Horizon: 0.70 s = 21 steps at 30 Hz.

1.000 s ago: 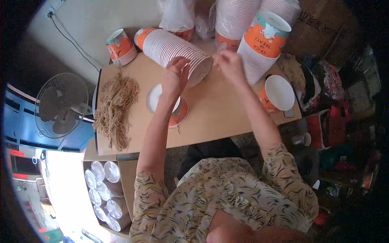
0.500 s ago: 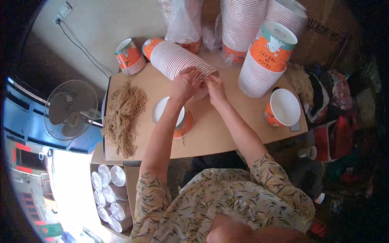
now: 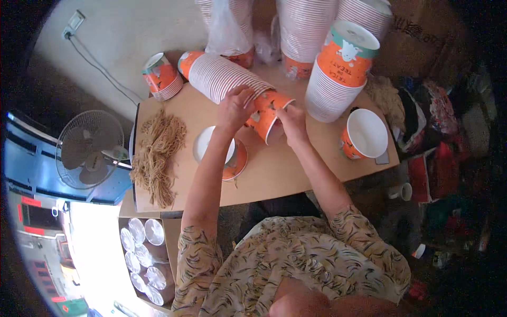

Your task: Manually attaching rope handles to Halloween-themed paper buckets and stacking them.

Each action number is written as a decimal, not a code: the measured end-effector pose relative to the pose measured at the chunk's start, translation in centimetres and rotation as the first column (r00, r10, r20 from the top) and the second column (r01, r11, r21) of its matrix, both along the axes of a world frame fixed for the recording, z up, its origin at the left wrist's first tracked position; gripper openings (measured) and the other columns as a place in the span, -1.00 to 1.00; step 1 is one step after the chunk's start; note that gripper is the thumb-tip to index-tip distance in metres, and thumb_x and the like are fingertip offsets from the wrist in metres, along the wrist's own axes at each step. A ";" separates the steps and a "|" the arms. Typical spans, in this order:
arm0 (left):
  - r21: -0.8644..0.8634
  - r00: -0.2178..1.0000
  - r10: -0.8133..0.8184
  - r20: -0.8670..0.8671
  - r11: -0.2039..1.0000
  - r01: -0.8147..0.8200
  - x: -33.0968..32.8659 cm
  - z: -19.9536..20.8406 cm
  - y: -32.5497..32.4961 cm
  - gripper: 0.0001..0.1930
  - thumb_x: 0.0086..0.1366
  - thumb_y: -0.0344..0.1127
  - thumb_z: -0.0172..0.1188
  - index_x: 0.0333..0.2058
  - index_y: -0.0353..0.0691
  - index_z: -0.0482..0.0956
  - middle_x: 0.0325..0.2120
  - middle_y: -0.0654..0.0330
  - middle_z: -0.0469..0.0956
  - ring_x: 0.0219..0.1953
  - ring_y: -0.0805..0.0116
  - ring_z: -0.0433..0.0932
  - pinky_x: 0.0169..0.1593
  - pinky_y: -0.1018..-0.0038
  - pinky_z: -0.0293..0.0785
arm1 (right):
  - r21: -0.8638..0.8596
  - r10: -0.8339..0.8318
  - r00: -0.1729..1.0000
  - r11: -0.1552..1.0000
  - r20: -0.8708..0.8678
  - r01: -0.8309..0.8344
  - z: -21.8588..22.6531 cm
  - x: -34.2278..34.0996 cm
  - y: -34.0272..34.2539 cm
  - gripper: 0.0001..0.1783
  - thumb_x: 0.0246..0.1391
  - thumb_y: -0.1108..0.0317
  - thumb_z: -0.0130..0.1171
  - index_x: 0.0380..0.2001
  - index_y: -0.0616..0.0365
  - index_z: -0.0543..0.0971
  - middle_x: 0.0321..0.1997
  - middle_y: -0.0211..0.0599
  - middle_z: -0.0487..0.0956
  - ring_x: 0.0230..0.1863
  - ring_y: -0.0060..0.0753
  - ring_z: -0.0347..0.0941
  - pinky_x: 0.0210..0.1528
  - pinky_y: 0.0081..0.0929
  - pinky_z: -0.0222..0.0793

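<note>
A long nested stack of orange and white paper tubs (image 3: 224,75) lies on its side across the table. My left hand (image 3: 235,109) is closed on the stack near its open end. My right hand (image 3: 293,122) grips the rim of the end paper tub (image 3: 268,112), drawn partly out of the stack, its orange side showing. Under my left forearm is a white round opening or lid (image 3: 207,143), beside an orange tub (image 3: 240,160) partly hidden by the arm. A single upright tub (image 3: 367,134) stands open at the table's right.
A bundle of tan twine (image 3: 158,153) lies on the table (image 3: 285,179) at left. A short tub stack (image 3: 162,79) and a tall inverted stack (image 3: 335,87) stand farther back, with bagged stacks (image 3: 306,34) behind. A fan (image 3: 90,150) and a carton (image 3: 168,238) of clear-wrapped items are at left.
My right hand has moved right and slightly toward me, pulling the end tub partly out of the stack. My left hand stays at the stack's end. The view has shifted slightly.
</note>
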<state>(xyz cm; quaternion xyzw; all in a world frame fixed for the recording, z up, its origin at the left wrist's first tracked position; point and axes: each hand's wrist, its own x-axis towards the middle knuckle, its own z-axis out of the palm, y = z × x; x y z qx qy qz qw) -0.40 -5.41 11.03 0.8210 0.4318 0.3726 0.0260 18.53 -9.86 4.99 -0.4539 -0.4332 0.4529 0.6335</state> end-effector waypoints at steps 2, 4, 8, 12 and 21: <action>-0.020 1.000 0.001 0.023 1.000 0.000 -0.4 0.2 -0.2 -0.68 0.14 -0.35 0.32 -0.09 -0.19 0.67 -0.02 0.06 0.63 -0.06 0.00 0.64 -0.04 0.17 0.61 | -0.047 0.006 0.999 0.999 0.047 -0.004 0.6 1.2 -1.9 -0.81 0.09 0.38 0.19 -0.31 0.30 0.65 -0.38 -0.43 0.61 -0.34 -0.58 0.48 -0.29 -0.44 0.38; -0.017 0.998 -0.025 0.050 1.000 0.025 -0.5 -0.1 -0.2 -0.68 0.15 -0.36 0.31 -0.08 -0.20 0.67 -0.01 0.03 0.62 -0.06 -0.03 0.63 -0.02 0.16 0.61 | -0.015 0.043 0.994 0.999 0.100 -0.042 1.9 2.8 -4.1 -0.77 0.10 0.37 0.17 -0.24 0.30 0.65 -0.30 -0.41 0.63 -0.27 -0.57 0.50 -0.20 -0.44 0.41; -0.069 0.998 0.067 0.003 0.995 -0.067 -1.3 -0.1 -1.4 -0.61 0.20 -0.33 0.35 0.03 -0.17 0.63 0.10 0.00 0.57 0.03 -0.03 0.61 0.08 0.27 0.57 | -0.036 0.199 0.980 0.979 0.001 -0.199 3.9 5.9 -8.7 -0.66 0.15 0.35 0.17 -0.05 0.32 0.61 -0.09 -0.34 0.66 -0.08 -0.54 0.55 0.04 -0.51 0.42; -0.188 0.893 0.106 0.438 0.982 -0.024 1.3 2.4 -7.7 -0.60 0.30 -0.41 0.28 0.11 -0.28 0.54 0.10 -0.08 0.55 0.08 0.07 0.59 0.09 0.26 0.56 | -0.058 0.039 0.999 0.997 -0.037 -0.041 3.3 7.7 -12.4 -0.71 0.18 0.37 0.15 -0.10 0.34 0.61 -0.11 -0.34 0.65 -0.05 -0.56 0.54 0.04 -0.52 0.42; -0.397 0.338 0.260 0.905 0.802 0.447 1.0 -5.2 -22.1 0.01 0.26 -0.29 0.35 0.50 -0.09 -0.18 0.45 0.01 0.09 0.45 0.10 0.15 0.41 0.21 0.16 | 0.055 0.213 0.900 0.977 -0.382 -0.207 2.2 3.9 -15.5 -0.68 0.28 0.46 0.09 0.07 0.31 0.50 0.07 -0.22 0.59 0.11 -0.37 0.53 0.22 -0.27 0.44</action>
